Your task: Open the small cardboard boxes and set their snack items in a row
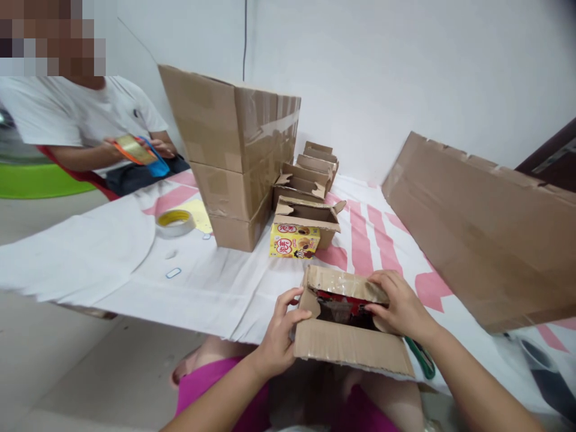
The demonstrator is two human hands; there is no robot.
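A small cardboard box [355, 348] is at the table's near edge, its top flaps spread apart. Something red and dark shows inside, too shadowed to name. My left hand [281, 333] grips the box's left end, thumb over the edge by the side flap. At the other end, my right hand [398, 303] is closed round the far right corner, its thumb at the opening. Just behind the box stands a yellow printed snack carton [292, 242]. A green-handled tool [422, 358] lies partly hidden beside the box, below my right wrist.
Taped cardboard boxes [220, 156] are stacked left of centre. Several open boxes [310, 210] stand in a row beside them. A tape roll [175, 222] lies on the left. A large cardboard panel [477, 228] leans at right. A co-worker's hand [117, 150] holds a tape dispenser [141, 153].
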